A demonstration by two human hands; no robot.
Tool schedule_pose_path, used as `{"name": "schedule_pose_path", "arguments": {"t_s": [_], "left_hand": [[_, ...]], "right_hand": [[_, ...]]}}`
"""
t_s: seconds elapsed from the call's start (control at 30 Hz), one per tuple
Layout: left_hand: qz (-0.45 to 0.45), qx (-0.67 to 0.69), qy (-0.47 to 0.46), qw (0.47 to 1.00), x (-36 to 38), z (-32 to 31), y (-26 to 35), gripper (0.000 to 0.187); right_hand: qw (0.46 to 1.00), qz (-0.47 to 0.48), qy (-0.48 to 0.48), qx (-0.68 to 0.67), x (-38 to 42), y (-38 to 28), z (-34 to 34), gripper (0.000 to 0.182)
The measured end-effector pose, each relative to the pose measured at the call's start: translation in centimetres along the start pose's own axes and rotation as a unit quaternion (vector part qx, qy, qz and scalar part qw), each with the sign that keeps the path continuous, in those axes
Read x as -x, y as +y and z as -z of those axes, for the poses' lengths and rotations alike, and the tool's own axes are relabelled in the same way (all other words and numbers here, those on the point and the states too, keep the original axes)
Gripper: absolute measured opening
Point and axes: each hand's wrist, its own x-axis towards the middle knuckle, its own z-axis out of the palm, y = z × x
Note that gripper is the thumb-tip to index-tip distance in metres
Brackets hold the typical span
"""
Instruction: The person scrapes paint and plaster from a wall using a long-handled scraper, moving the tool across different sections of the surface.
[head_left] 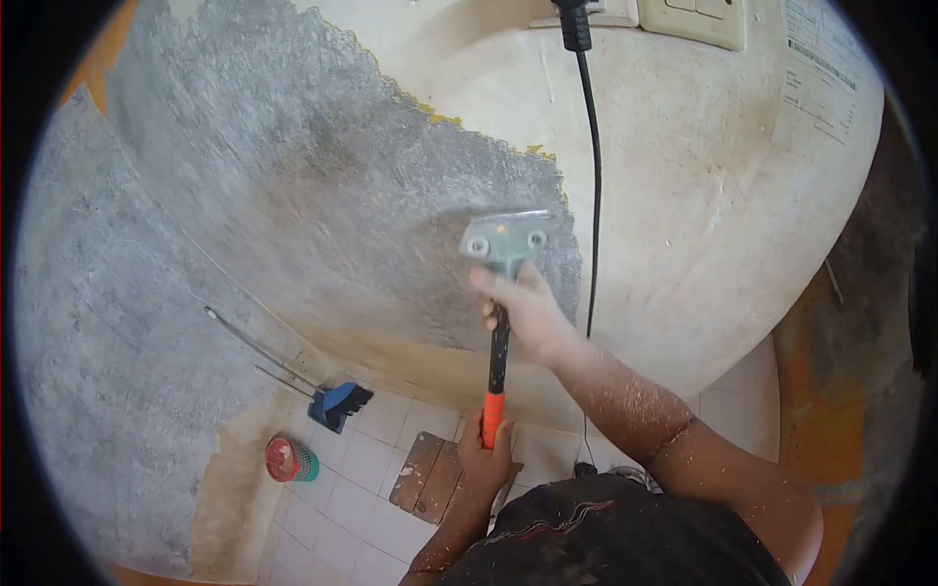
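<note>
A long-handled wall scraper (499, 356) reaches up in front of me, its wide blade against or close to the wall. My right hand (532, 314) is wrapped round the upper shaft, just below the pale green head, and is a little blurred. Lower down, my left hand (482, 457) grips the orange end of the handle. Behind the blade is bare grey wall (391, 195), bordered by cream paint (674, 176) with a ragged yellowish edge. Pale flakes dust my right forearm.
A black cable (594, 146) hangs down the wall from a plug by the switch plate (694, 18), right of the scraper. Below left stand a blue dustpan with a brush (337, 405) and a red-and-green basket (291, 459). A small wooden stool (427, 479) is on the tiled floor.
</note>
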Motion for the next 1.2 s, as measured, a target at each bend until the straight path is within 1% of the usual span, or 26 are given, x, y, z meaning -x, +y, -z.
{"name": "schedule_pose_path", "arguments": {"t_s": [0.03,0.07,0.1,0.13,0.17,0.2,0.23,0.27,0.3,0.33,0.37,0.4,0.43,0.47,0.5,0.53,0.57,0.67,0.7,0.77,0.8,0.87,0.9,0.97,1.07,1.2], "left_hand": [[0.007,0.026,0.002,1.0,0.4,0.1,-0.2,0.028],[0.015,0.051,0.004,0.999,1.0,0.3,-0.5,0.027],[0.021,0.049,-0.004,0.999,1.4,0.8,-1.5,0.027],[0.048,0.066,-0.072,0.994,1.5,1.4,-2.9,0.026],[0.074,0.083,-0.14,0.984,1.7,1.8,-4.0,0.026],[0.076,0.081,-0.147,0.983,1.9,1.9,-3.7,0.026],[0.088,0.148,-0.178,0.969,1.8,1.6,-3.1,0.022],[0.101,0.215,-0.207,0.949,1.8,1.5,-2.8,0.018],[0.104,0.217,-0.213,0.947,1.8,1.4,-3.1,0.018],[0.17,0.272,-0.279,0.905,1.7,1.2,-3.7,0.015],[0.233,0.322,-0.341,0.852,1.7,1.0,-4.1,0.013],[0.234,0.324,-0.345,0.85,1.8,0.4,-4.2,0.013],[0.221,0.285,-0.32,0.876,2.1,-0.5,-4.2,0.014],[0.207,0.244,-0.295,0.9,2.3,-1.1,-4.3,0.017],[0.208,0.246,-0.298,0.899,2.4,-1.5,-4.6,0.017],[0.185,0.168,-0.241,0.938,2.4,-1.8,-5.0,0.018],[0.159,0.088,-0.181,0.967,2.2,-1.9,-5.2,0.02],[0.149,0.073,-0.201,0.965,1.4,-1.8,-4.9,0.023],[0.152,0.075,-0.198,0.965,1.1,-2.2,-5.3,0.023],[0.122,0.247,-0.224,0.935,0.9,-3.5,-6.4,0.028],[0.127,0.247,-0.222,0.935,1.0,-3.8,-6.1,0.028],[0.239,0.344,-0.26,0.87,0.9,-4.1,-5.5,0.037],[0.241,0.344,-0.259,0.87,0.7,-4.0,-5.5,0.037],[0.235,0.369,-0.332,0.835,0.3,-3.7,-5.5,0.041],[0.211,0.343,-0.359,0.842,-0.6,-3.5,-5.3,0.044],[0.239,0.33,-0.361,0.839,-0.2,-3.6,-6.1,0.044]], "right_hand": [[0.995,0.067,0.037,0.068,0.5,0.9,0.1,0.016],[0.995,0.064,0.045,0.065,0.9,1.4,0.7,0.016],[0.999,-0.002,-0.012,0.03,1.7,1.0,0.7,0.018],[0.995,-0.066,-0.07,-0.008,2.3,0.9,1.0,0.019],[0.985,-0.088,-0.135,-0.062,2.0,1.2,2.1,0.029],[0.986,-0.086,-0.128,-0.065,1.5,1.9,3.2,0.029],[0.941,-0.104,-0.277,-0.164,0.9,2.8,4.4,0.03],[0.865,-0.118,-0.416,-0.255,0.5,3.5,5.4,0.032],[0.847,-0.113,-0.454,-0.254,0.3,3.6,5.9,0.036],[0.85,-0.113,-0.449,-0.252,0.3,3.9,6.1,0.036],[0.834,-0.119,-0.455,-0.288,0.4,4.2,6.2,0.038],[0.817,-0.125,-0.46,-0.324,0.5,4.2,6.0,0.039],[0.863,-0.14,-0.395,-0.281,0.9,3.7,6.0,0.042],[0.865,-0.139,-0.392,-0.28,0.9,3.6,5.8,0.042],[0.936,-0.132,-0.242,-0.22,0.8,3.6,5.4,0.043],[0.977,-0.122,-0.087,-0.153,0.6,3.8,5.0,0.044],[0.989,-0.075,0.036,-0.126,0.3,4.6,4.6,0.043],[0.986,-0.045,0.031,-0.158,0.1,5.3,5.6,0.045],[0.986,-0.027,0.1,-0.132,0.1,4.8,5.0,0.045],[0.989,-0.027,0.098,-0.111,0.1,4.4,5.3,0.043],[0.991,-0.021,0.096,-0.091,0.1,4.4,5.5,0.042],[0.99,-0.024,0.109,-0.085,0.2,4.4,5.6,0.043],[0.991,-0.023,0.113,-0.069,0.4,4.2,5.7,0.044],[0.986,-0.024,0.154,-0.051,0.5,3.8,5.3,0.044],[0.983,-0.003,0.178,-0.043,0.5,3.1,4.8,0.045],[0.983,0.005,0.184,-0.025,0.6,3.6,5.0,0.045]]}}
